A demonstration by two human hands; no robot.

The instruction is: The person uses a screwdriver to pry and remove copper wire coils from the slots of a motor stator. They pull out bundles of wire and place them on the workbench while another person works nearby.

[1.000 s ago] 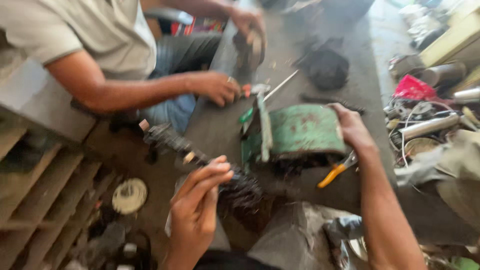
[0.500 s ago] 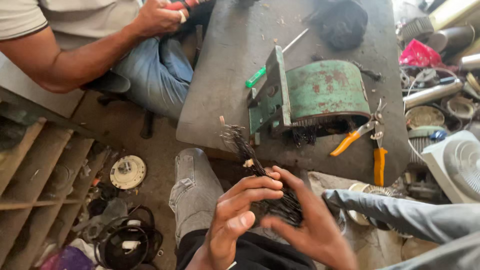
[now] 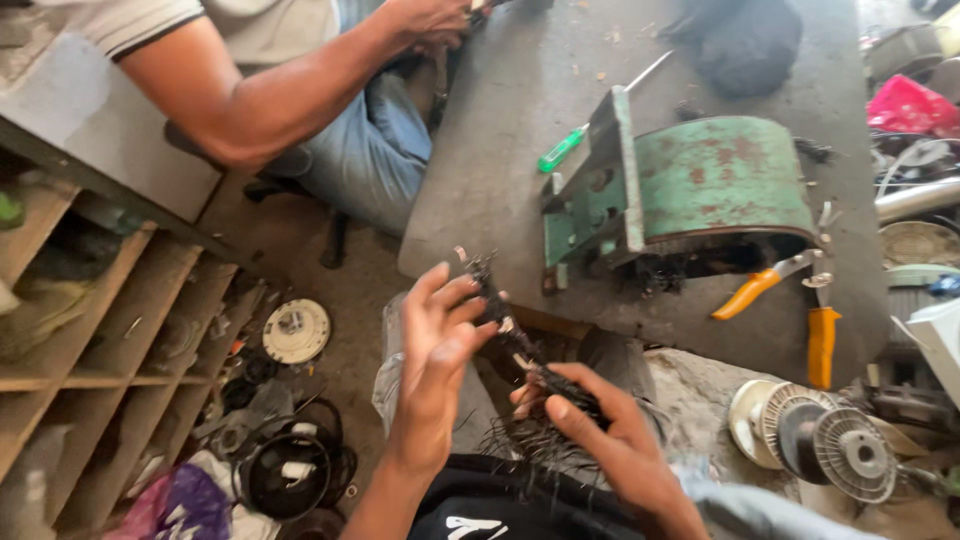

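Wire bundle (image 3: 520, 345), dark and bristly, being held in the air just off the near edge of the bench (image 3: 480, 180), over the lap. Left hand (image 3: 435, 345) pinching the upper end, fingers half curled around it, thumb pressing. Right hand (image 3: 600, 430) closing around the lower, thicker end, fingers wrapped over loose strands. Long axis running diagonally, upper tip pointing toward the bench's near-left corner, frayed lower end toward the body.

Probably best: keeping both grips firm but apart, holding the bundle taut, minding sharp strand ends against fingertips. Green motor housing (image 3: 690, 190) and orange-handled pliers (image 3: 765, 283) lying on the bench, untouched.
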